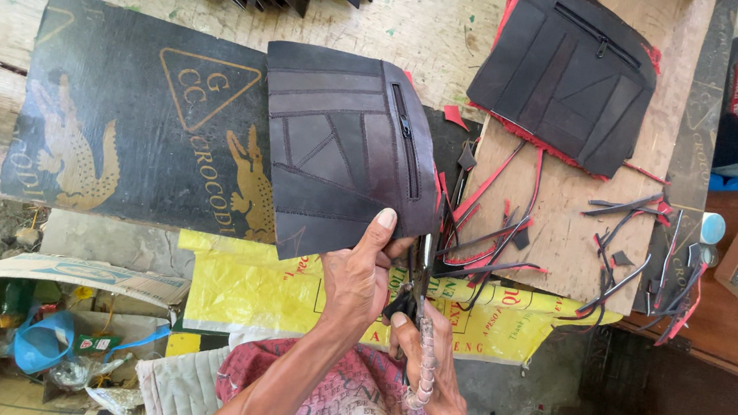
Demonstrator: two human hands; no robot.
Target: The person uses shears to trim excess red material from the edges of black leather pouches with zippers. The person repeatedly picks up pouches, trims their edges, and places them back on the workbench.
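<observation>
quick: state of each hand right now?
Left hand: closed, pinching the lower edge of the dark stitched panel with a zipper.
Right hand: closed around the scissors, blades at the panel's edge.

Right of the grip, a tangle of black and red offcut strips point(487, 241) is crowding the bench point(565, 213) edge. Beyond it, a stack of finished panels point(568, 72) is blocking the far right. Left of the grip, the black printed sheet point(137, 113) is lying flat, leaving passage above it.
</observation>
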